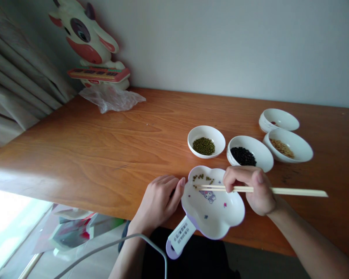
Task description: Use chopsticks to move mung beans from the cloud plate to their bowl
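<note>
With the right hand (258,190) bent closed, gripping 2 pale chopsticks (296,191) partway along, nearly level over the white flower-shaped dish (218,223), with tips pointing left, close by a few loose green beans (202,176) near the far left rim; cannot tell whether pinching any. With the left hand (159,197) loosely curled on the wooden table (104,151), holding the thumb at the left rim of the dish; cannot tell whether gripping there or merely touching. At the near edge of the table, between both hands, with a cartoon figure printed inside the dish and a labelled handle (182,237) jutting out past the edge. Beyond the dish, 4 small white bowls: 1 with more green beans (203,146), 1 with black beans (242,155), 1 with pale tan pieces (282,148), and 1 farther back with something small and reddish-brown. At the far left, near the wall, a cow-shaped toy keyboard (90,42) above a crumpled clear plastic bag (113,99).
</note>
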### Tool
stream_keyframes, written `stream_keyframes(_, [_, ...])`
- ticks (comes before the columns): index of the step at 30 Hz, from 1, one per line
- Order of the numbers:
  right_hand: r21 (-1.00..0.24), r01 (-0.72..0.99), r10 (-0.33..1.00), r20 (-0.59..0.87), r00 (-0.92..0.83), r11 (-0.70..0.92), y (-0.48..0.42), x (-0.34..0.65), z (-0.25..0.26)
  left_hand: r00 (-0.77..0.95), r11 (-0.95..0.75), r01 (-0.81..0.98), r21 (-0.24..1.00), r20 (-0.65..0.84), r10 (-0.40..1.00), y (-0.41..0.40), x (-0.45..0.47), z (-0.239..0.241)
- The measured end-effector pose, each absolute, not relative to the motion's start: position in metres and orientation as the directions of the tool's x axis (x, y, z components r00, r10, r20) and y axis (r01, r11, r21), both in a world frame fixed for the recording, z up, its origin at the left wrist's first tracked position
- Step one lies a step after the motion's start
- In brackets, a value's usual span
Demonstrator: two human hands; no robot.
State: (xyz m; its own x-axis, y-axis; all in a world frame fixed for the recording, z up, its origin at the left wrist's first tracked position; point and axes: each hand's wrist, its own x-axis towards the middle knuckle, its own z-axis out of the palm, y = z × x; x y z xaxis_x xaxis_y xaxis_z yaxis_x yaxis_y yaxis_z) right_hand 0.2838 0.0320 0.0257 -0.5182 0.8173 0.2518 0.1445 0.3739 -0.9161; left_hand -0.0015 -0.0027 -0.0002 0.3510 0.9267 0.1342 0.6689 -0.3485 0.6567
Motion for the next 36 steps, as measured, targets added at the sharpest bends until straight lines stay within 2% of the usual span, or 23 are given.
stream_keyframes(5, [-0.931, 0.058, 0.865, 0.312, -0.392, 0.361, 0.034, 0.284, 0.039, 0.359, -0.359, 0.667, 0.653, 0.141, 0.923, -0.002, -0.001, 0.001])
stream_keyframes(9, [-0.897, -0.005, 0.894, 0.442, -0.080, 0.443, 0.043, 0.289, 0.052, 0.364, -0.364, 0.673, 0.644, 0.140, 0.921, -0.001, -0.002, 0.000])
stream_keyframes(12, [-0.912, -0.016, 0.910, 0.408, 0.071, 0.411, 0.051, 0.294, 0.057, 0.368, -0.364, 0.672, 0.645, 0.137, 0.920, -0.001, -0.002, -0.001])
stream_keyframes(14, [-0.918, -0.006, 0.918, 0.395, 0.023, 0.396, 0.053, 0.298, 0.056, 0.363, -0.365, 0.671, 0.646, 0.143, 0.921, -0.001, -0.002, -0.001])
stream_keyframes(19, [-0.935, 0.071, 0.858, 0.285, -0.427, 0.346, 0.048, 0.306, 0.045, 0.347, -0.355, 0.663, 0.659, 0.149, 0.926, -0.002, -0.002, -0.004])
stream_keyframes(22, [-0.929, 0.109, 0.781, 0.228, -0.581, 0.353, 0.043, 0.304, 0.036, 0.343, -0.348, 0.662, 0.664, 0.144, 0.928, -0.002, -0.002, -0.003])
stream_keyframes(27, [-0.907, 0.113, 0.734, 0.250, -0.632, 0.406, 0.042, 0.298, 0.031, 0.341, -0.341, 0.659, 0.670, 0.138, 0.930, -0.003, -0.002, -0.002])
stream_keyframes(36, [-0.907, 0.093, 0.723, 0.261, -0.640, 0.410, 0.044, 0.296, 0.027, 0.340, -0.333, 0.657, 0.676, 0.128, 0.932, -0.002, -0.003, -0.003])
